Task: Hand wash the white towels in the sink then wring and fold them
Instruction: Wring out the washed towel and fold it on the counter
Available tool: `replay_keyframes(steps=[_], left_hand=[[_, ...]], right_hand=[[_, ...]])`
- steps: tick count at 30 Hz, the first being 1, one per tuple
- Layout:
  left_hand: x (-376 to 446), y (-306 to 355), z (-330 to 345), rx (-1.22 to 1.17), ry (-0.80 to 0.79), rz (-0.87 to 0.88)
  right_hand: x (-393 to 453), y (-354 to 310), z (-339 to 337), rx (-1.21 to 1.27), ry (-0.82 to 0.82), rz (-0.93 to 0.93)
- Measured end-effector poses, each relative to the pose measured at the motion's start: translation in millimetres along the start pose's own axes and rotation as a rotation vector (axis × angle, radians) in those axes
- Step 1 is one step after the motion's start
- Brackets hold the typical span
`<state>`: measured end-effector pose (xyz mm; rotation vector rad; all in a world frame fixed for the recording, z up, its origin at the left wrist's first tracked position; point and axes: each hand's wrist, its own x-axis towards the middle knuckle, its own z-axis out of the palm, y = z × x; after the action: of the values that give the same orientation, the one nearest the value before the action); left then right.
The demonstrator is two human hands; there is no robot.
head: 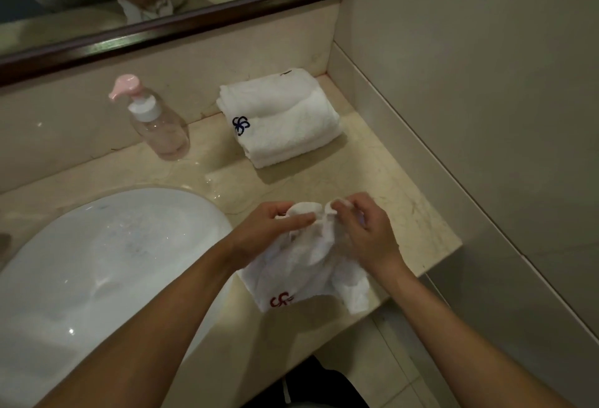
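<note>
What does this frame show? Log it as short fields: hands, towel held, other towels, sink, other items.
left hand: pinches the top edge of the held towel
right hand: pinches the same edge
held towel: white, red logo, crumpled, hanging over the counter right of the sink
folded towels: white stack, blue logo, at the back of the counter
sink: white basin, no towel in it
soap bottle: clear, pink pump, upright by the wall

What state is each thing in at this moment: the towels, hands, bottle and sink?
Towel with red logo: crumpled, unfolded, held over the counter edge.
Left hand: pinching the towel's top edge.
Right hand: pinching the towel's top edge.
Towels with blue logo: folded, stacked on the countertop.
Pump bottle: upright, nearly empty.
Sink: wet; holds no towel.
</note>
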<state>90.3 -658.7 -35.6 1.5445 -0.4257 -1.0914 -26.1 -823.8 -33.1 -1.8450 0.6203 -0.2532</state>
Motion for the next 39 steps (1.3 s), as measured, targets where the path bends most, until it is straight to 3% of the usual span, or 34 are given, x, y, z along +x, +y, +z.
replay_keyframes(steps=[4,7,10,16,19,22,28,35,39], left_hand=[[-1.4,-0.8,3.5,-0.018,0.07,0.014],[-5.9,-0.6,4.7,0.01,0.095,0.022],[-13.0,3.5,7.9,0.189,0.135,0.125],[-23.5,2.8,12.9,0.408,0.08,0.265],[-26.9,4.1,15.1,0.43,0.056,0.281],[-29.6,3.7,17.0,0.424,0.043,0.288],[-37.4,-4.6,16.7,0.442,0.009,0.303],[-37.9,2.7,19.6,0.358,0.184,0.316],[-37.8,9.5,16.2,0.377,0.138,0.334]], right_hand=[[-4.5,-12.0,5.5,0.544,-0.127,0.361],[-9.6,-10.4,0.4,0.88,-0.278,0.486],[-14.1,-10.8,-2.7,0.61,-0.351,0.392],[-14.6,-14.1,0.2,0.1,-0.153,0.008],[-17.4,-18.2,0.2,0.278,-0.173,-0.037],[-18.9,-22.9,6.4,0.283,-0.216,-0.029],[-21.4,-25.1,9.2,0.416,-0.347,0.1],[-18.3,-31.7,24.8,0.426,-0.229,0.059],[-15.0,-37.0,26.3,0.386,-0.218,0.09]])
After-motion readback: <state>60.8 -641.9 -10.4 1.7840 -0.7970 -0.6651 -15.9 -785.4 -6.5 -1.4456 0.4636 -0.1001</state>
